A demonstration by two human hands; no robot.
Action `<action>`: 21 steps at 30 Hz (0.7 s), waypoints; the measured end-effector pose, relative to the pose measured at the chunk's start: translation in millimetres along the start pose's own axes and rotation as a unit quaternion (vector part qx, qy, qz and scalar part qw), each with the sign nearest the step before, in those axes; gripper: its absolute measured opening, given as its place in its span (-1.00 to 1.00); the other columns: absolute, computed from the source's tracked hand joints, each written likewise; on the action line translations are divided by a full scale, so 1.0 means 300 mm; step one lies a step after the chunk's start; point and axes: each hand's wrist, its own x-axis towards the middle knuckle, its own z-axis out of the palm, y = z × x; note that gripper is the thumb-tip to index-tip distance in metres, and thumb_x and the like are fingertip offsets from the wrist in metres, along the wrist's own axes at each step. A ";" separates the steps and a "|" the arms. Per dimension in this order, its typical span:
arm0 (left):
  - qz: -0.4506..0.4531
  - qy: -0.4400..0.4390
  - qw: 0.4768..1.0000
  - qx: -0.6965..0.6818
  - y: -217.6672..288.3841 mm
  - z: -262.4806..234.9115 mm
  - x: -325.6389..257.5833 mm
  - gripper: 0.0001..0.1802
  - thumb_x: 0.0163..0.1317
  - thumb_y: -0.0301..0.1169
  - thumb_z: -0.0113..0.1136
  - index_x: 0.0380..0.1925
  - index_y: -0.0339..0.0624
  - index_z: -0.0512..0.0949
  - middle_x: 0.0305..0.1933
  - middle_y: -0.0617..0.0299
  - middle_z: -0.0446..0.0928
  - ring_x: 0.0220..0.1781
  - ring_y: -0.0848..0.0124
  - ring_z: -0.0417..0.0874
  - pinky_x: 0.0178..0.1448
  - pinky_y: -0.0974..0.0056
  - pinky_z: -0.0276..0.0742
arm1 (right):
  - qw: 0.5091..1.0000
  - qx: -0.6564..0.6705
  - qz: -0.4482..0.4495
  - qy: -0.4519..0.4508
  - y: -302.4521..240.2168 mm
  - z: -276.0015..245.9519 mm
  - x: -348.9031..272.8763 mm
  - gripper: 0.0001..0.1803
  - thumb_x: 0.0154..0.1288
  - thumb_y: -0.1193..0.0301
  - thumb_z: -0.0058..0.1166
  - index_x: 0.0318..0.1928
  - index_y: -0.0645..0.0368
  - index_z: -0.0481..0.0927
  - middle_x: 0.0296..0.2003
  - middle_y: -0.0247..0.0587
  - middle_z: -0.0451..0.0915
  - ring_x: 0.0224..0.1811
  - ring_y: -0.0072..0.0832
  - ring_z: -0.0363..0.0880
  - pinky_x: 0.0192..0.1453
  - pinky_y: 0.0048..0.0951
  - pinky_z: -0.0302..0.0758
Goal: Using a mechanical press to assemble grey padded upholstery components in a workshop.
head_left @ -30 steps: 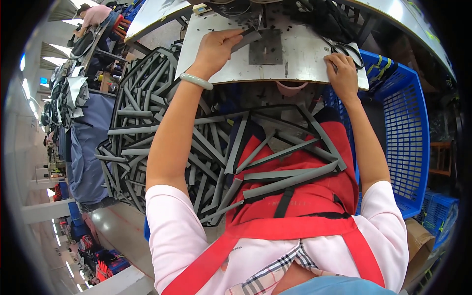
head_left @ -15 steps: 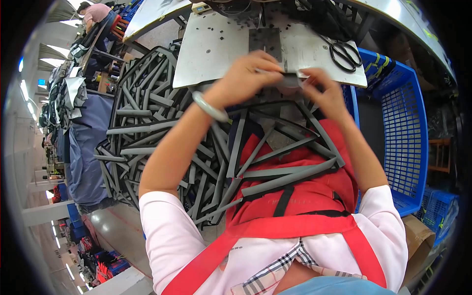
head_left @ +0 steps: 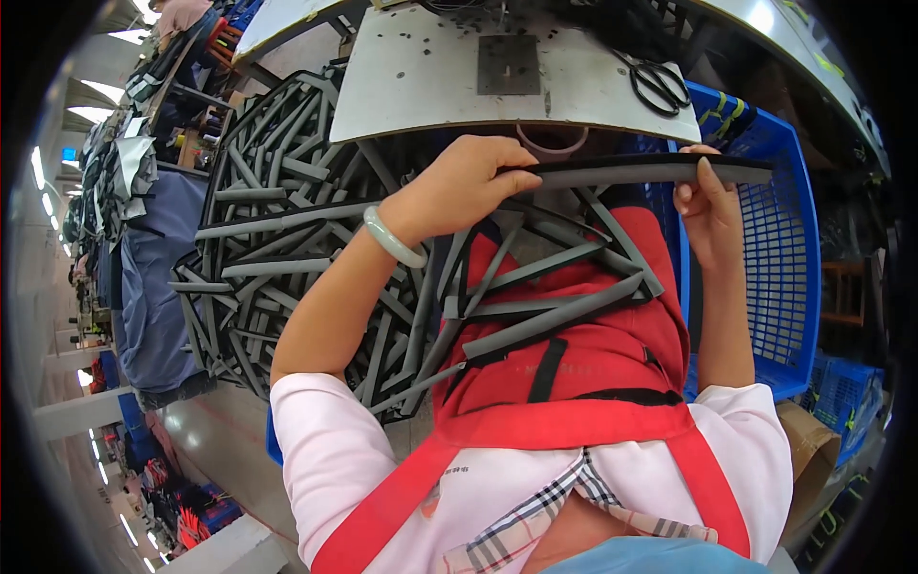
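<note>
Stretched level between my hands is a grey padded strip with a black edge (head_left: 617,174), in front of the white worktable's near edge. My left hand (head_left: 478,182) pinches it toward its left end between thumb and fingers. Closer to the right end, my right hand (head_left: 710,196) grips the same strip, with a short length sticking out beyond it. Several similar grey and black strips (head_left: 564,323) lie joined in a zigzag across my red apron (head_left: 602,368). A large heap of such strips (head_left: 287,225) is piled at my left.
The white worktable (head_left: 421,86) carries a dark metal plate (head_left: 508,65), scattered black scraps and black-handled scissors (head_left: 660,88) at its right. A blue plastic basket (head_left: 779,249) stands on my right, above a cardboard box (head_left: 808,440). Another person (head_left: 182,17) is at the far left.
Both hands have drawn back from the table's metal plate toward me. My right hand has moved right, and the strip now stretches out between the hands.
</note>
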 end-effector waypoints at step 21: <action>-0.157 -0.186 0.878 -0.412 0.130 0.109 -0.119 -0.77 0.37 -0.35 0.14 -0.24 -0.34 0.59 -0.38 0.25 0.65 -0.45 0.62 0.59 -0.35 0.53 0.48 | 0.730 -0.637 0.147 0.202 0.463 -0.759 -0.406 -0.19 0.08 0.14 0.29 0.35 -0.04 0.27 0.19 0.22 0.41 0.18 0.10 0.45 0.20 -0.07 0.43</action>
